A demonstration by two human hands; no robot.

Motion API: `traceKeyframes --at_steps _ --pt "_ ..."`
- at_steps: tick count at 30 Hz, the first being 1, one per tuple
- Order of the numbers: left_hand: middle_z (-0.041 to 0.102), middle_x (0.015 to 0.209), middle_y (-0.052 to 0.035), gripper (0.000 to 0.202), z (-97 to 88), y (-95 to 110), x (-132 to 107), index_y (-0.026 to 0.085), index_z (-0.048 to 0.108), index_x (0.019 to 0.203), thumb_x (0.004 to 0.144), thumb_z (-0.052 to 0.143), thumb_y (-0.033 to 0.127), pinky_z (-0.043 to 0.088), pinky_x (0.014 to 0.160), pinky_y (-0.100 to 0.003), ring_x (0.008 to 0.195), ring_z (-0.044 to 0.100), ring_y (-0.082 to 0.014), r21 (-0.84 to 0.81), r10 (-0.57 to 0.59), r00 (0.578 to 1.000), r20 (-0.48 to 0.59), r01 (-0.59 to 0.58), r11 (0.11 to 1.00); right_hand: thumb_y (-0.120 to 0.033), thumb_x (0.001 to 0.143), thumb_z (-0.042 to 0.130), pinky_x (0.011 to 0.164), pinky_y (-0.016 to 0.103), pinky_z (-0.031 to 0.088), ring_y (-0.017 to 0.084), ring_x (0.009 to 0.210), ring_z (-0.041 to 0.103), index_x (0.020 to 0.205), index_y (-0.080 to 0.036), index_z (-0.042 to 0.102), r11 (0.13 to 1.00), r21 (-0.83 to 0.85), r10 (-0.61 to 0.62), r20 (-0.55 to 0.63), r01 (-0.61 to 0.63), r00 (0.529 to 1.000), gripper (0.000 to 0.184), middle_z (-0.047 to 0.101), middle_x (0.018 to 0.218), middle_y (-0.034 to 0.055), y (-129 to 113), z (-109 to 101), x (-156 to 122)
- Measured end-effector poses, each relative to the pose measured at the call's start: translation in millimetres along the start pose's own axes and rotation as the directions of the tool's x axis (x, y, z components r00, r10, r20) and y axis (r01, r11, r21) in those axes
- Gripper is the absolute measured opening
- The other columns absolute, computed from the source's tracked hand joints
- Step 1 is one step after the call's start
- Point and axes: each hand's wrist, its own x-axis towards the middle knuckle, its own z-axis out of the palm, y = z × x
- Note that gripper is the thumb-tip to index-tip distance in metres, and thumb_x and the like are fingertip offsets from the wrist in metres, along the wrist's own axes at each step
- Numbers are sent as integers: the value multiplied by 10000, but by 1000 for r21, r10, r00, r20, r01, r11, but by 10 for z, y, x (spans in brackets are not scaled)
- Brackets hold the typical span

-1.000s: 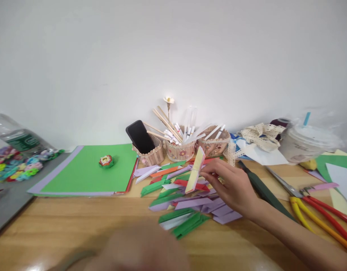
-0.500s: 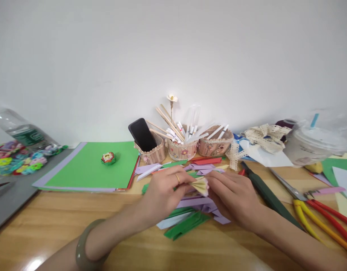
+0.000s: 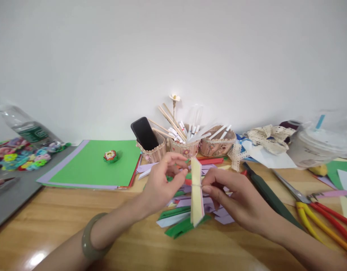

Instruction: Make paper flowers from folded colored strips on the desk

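Observation:
My right hand (image 3: 235, 197) pinches a pale yellow folded paper strip bundle (image 3: 196, 199) at its middle and holds it upright above the table. My left hand (image 3: 162, 180) is just left of the bundle, thumb and fingers curled close together near its upper half; whether they touch it I cannot tell. A green bangle (image 3: 90, 241) is on my left wrist. Under both hands lies a pile of folded paper strips (image 3: 179, 222) in green, lilac, red and white.
Three small craft cups (image 3: 187, 146) hold a black phone (image 3: 144, 133), sticks and pens. Green paper sheets (image 3: 91, 167) carry a small paper flower (image 3: 110, 156). Scissors and pliers (image 3: 317, 203), lace (image 3: 266, 135) and a lidded drink cup (image 3: 314, 146) lie right. A bottle (image 3: 26, 126) lies far left.
The yellow bundle was held low and flat between both hands; now my right hand holds it upright and higher, and my left hand has drawn back slightly with fingers raised.

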Motion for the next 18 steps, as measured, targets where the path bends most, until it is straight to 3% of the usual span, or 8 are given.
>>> traceKeyframes --at_steps 2,3,5,7,10,13,16,18 --pt "555 625 9 209 41 18 28 145 532 773 789 518 354 443 490 -218 512 520 -88 -199 -281 937 209 322 925 -158 875 400 501 210 362 107 548 498 774 -175 524 912 -372 -212 -73 171 974 161 562 653 8 26 20 -19" --pt "518 586 25 252 55 22 38 144 520 737 754 556 393 421 481 -213 496 492 -82 -240 -338 891 304 415 878 -134 864 396 494 216 346 112 545 493 786 -174 527 832 -509 -297 -72 221 952 158 573 666 15 42 28 -27" --pt "493 578 39 283 70 22 43 147 512 711 677 641 397 396 503 -211 517 471 -80 -239 -355 852 385 464 853 -123 857 383 473 222 323 114 519 479 797 -175 526 721 -641 -379 -48 262 924 164 581 665 17 67 37 -35" --pt "493 592 42 264 74 16 35 155 517 718 648 679 352 383 527 -214 549 470 -86 -180 -348 861 371 434 883 -128 866 364 474 220 329 114 521 485 788 -181 517 742 -624 -353 -50 246 934 179 578 663 15 61 34 -25" --pt "489 579 41 206 71 13 17 161 522 685 679 662 312 364 510 -213 536 450 -86 -73 -309 902 301 345 936 -167 889 362 474 206 349 105 515 481 708 -195 472 904 -407 -173 -66 132 983 214 538 603 -8 8 11 17" --pt "553 628 7 160 39 12 6 158 547 651 722 632 273 394 523 -215 572 491 -99 50 -73 970 233 63 997 -288 904 387 438 198 345 94 455 448 656 -200 438 998 -61 32 -9 -33 999 268 467 510 -39 -27 -11 50" --pt "658 778 -55 117 -29 -15 -10 174 621 792 814 512 211 464 659 -249 728 598 -136 155 261 924 279 -311 938 -417 876 423 372 188 292 75 377 385 685 -194 450 920 305 209 146 -245 967 295 418 464 -67 -11 -12 53" --pt "687 836 -53 138 -73 -51 -25 213 635 884 808 520 214 480 673 -250 766 628 -143 170 341 882 324 -409 897 -447 850 460 344 179 228 52 328 300 694 -190 446 808 459 270 270 -370 924 301 376 432 -91 6 -2 48"
